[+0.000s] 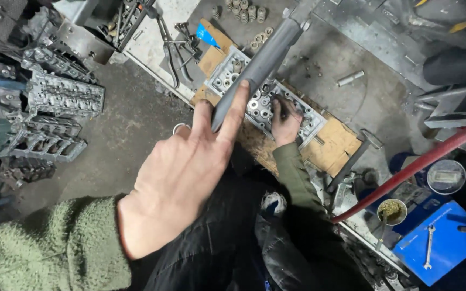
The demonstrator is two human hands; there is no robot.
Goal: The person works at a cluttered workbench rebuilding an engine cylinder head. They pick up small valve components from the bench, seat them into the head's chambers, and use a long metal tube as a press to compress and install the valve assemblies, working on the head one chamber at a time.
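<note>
1. Spare cylinder heads [63, 97] are stacked on the floor at far left.
2. The left hand [182, 172] has its fingers spread, two of them pressed against the end of a long grey lever [262, 62].
3. The right hand [286, 123] rests curled on the cylinder head [254, 99] lying on cardboard [335, 148], seemingly pinching something small among the valve holes.
4. A red bar [422, 161] crosses the right side.

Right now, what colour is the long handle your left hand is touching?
Grey. The long handle under the left hand is plain metal grey, seen in the head view.
</note>
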